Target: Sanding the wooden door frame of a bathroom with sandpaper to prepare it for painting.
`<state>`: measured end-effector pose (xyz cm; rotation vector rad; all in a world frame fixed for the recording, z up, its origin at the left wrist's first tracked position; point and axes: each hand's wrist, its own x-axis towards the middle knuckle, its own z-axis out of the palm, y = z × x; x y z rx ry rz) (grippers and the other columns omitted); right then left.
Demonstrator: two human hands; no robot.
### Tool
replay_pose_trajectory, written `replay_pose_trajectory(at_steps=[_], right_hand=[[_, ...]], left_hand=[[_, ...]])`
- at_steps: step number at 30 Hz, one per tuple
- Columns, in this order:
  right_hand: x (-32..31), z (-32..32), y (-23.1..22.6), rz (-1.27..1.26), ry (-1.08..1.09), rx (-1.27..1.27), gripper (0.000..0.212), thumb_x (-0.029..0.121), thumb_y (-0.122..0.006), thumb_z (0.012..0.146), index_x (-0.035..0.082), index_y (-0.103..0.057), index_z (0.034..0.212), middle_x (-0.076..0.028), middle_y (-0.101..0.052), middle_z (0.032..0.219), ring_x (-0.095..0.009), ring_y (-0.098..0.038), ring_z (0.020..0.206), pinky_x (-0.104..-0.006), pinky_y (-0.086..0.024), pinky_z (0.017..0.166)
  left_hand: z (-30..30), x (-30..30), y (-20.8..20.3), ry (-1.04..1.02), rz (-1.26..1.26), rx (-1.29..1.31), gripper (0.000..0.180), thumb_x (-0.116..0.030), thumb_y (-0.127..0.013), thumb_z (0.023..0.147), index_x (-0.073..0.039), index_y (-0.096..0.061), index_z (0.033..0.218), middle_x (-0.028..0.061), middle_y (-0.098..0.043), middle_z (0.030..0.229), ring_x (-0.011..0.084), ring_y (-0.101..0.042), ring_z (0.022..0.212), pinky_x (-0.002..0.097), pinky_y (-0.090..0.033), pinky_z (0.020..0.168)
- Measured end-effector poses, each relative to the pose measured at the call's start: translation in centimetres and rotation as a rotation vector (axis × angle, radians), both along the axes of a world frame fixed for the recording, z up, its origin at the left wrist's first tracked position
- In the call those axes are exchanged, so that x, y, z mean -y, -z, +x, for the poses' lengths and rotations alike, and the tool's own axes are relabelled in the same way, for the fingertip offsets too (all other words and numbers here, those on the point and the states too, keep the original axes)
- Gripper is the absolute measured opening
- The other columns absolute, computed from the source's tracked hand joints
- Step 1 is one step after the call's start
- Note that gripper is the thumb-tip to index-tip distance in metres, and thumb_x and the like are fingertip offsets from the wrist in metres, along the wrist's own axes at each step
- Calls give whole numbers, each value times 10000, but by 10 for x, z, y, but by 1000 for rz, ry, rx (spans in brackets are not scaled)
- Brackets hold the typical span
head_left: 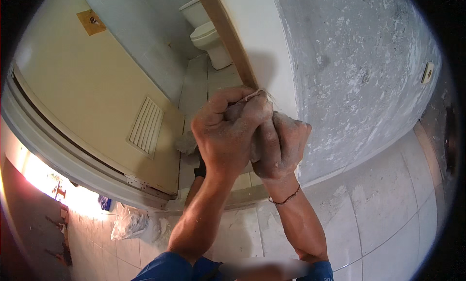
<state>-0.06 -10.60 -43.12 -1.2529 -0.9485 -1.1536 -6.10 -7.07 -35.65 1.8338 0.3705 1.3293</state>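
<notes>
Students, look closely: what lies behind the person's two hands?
Beyond the left hand and right hand, a brown door frame and white wall strip run down behind them. Whatever sits directly behind the hands is covered.

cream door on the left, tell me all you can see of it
The cream door is a flat panel, standing open beside its pale frame. A slatted vent sits near its bottom edge; a brown patch surrounds a hole or fitting higher up. Material is unclear; neither left hand nor right hand touches it.

the left hand (225, 128) hides part of the thin pale strand (254, 93), and the lower edge crops the blue sleeves (167, 268).
</notes>
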Motion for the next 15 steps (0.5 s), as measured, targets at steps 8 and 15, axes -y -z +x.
replay_pose_trajectory(at_steps=[8, 15], right_hand=[[13, -2, 35, -162, 124, -20, 360, -3, -607, 693, 13, -604, 1053, -77, -538, 891, -201, -478, 695, -323, -343, 582], [8, 0, 46, -96, 147, 33, 285, 25, -591, 732, -7, -599, 1015, -87, -538, 887, -212, -480, 689, -332, -342, 585]], left_hand=[[-7, -3, 45, 24, -106, -54, 108, -33, -648, 757, 7, -628, 855, 10, -611, 736, 54, -535, 670, 194, -443, 610], [-4, -1, 57, -55, -3, -40, 52, 1, -625, 765, 4, -616, 816, 5, -608, 740, 48, -522, 660, 197, -443, 611]])
